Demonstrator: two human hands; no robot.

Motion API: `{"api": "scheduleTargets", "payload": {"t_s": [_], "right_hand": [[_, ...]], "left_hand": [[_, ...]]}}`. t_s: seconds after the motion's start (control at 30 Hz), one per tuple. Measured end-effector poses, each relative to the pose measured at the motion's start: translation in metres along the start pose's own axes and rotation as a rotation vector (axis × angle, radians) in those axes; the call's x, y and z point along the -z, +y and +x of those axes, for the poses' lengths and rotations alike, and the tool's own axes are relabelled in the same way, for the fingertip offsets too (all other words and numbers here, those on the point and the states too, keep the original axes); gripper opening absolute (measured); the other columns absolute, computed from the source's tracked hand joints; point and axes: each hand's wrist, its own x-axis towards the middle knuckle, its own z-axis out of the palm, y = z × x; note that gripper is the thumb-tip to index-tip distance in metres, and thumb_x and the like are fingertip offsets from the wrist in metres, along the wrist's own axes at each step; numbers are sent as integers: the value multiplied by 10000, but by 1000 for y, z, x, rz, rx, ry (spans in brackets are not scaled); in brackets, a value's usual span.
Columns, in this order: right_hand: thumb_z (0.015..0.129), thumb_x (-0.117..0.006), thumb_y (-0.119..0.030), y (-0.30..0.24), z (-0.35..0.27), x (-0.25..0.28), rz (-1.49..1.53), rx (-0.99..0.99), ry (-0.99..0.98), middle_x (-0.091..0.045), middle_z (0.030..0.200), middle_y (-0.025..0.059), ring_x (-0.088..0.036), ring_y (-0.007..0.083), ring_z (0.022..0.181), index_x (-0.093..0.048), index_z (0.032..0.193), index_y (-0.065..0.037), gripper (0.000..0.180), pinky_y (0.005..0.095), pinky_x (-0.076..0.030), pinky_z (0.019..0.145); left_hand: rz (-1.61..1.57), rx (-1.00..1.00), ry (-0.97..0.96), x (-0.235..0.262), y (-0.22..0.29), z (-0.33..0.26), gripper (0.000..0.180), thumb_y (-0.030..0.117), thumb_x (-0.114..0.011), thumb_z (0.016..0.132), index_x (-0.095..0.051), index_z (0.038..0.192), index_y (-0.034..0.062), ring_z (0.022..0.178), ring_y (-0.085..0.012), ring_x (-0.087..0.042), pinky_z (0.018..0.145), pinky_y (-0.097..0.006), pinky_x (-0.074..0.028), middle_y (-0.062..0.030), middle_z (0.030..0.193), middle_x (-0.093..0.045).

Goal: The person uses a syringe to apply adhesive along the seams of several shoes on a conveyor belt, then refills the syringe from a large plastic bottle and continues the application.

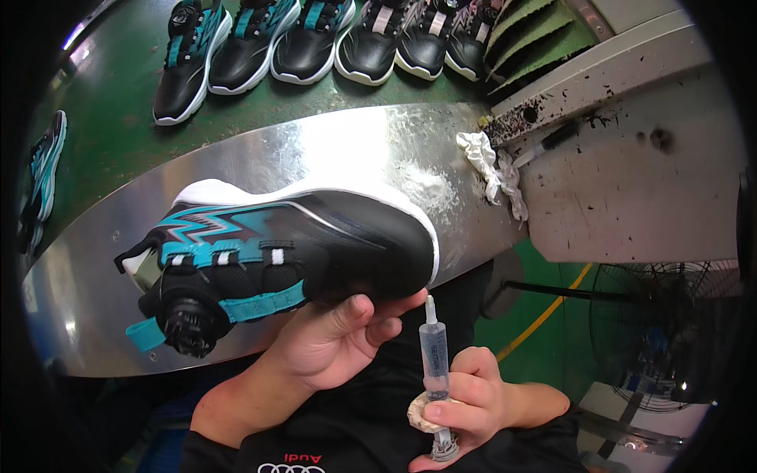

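A black sneaker [355,244] with teal straps, a round dial and a white sole lies tipped on its side, sole facing away from me. My left hand [335,339] holds it from below at the toe, its thumb and fingers against the upper. In my right hand [465,398] is a clear syringe [434,355], held upright with clear liquid inside. Its tip is at the toe end, close to the sole edge; whether it touches cannot be made out. Off-white wrapping surrounds the syringe's flange, and grey wrapping covers the plunger end by my thumb.
Beneath the shoe is a shiny metal plate [260,162] with whitish residue. Several finished-looking sneakers [307,51] line the green surface beyond, and others [47,169] stand far left. A crumpled white cloth [481,162] and a black-handled tool [548,143] lie right, near a stained metal panel [623,189]. A fan [654,339] stands lower right.
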Motion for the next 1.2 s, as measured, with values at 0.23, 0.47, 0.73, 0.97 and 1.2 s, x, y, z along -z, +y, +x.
{"api": "scheduleTargets", "payload": {"t_s": [0.23, 0.47, 0.73, 0.97, 1.2], "right_hand": [[600, -713, -558, -6, 15, 11, -140, 174, 134, -524, 949, 135, -460, 255, 747, -481, 1089, -36, 751, 378, -345, 652], [533, -776, -490, 85, 59, -4, -282, 203, 269, -532, 908, 57, -432, 223, 740, -455, 1096, -45, 786, 340, -328, 681], [501, -796, -454, 119, 94, -12, -255, 130, 282, -477, 887, 74, -378, 244, 772, -438, 1114, -55, 814, 353, -330, 699], [499, -788, -477, 120, 100, -9, -260, 75, 256, -489, 865, 67, -412, 235, 737, -455, 1086, -61, 793, 348, -330, 688], [504, -771, -532, 120, 104, -13, -252, 28, 245, -476, 840, 69, -406, 242, 725, -459, 1057, -48, 798, 364, -304, 695]], "left_hand": [[52, 54, 183, 3, -2, -6, 495, 215, -606, 827, -434, 1268, 69, 1168, -273, -471, 889, -308, -474, -176, 1240, -494], [226, -107, 539, -40, 17, -138, 696, 102, -669, 697, -338, 1298, -7, 1080, -313, -526, 960, -412, -405, -176, 1171, -531], [1127, -673, 698, -88, 132, -124, 638, 49, -662, 599, -402, 1173, -51, 969, -232, -572, 896, -342, -441, -144, 1066, -562], [1751, -654, 471, -154, 290, 89, 585, 87, -664, 740, -409, 1248, -50, 1022, -192, -535, 924, -309, -399, -110, 1126, -548], [1606, -980, 602, -124, 328, 45, 301, 108, -596, 831, -456, 1068, -15, 1006, -215, -544, 871, -307, -428, -112, 1025, -539]]}}
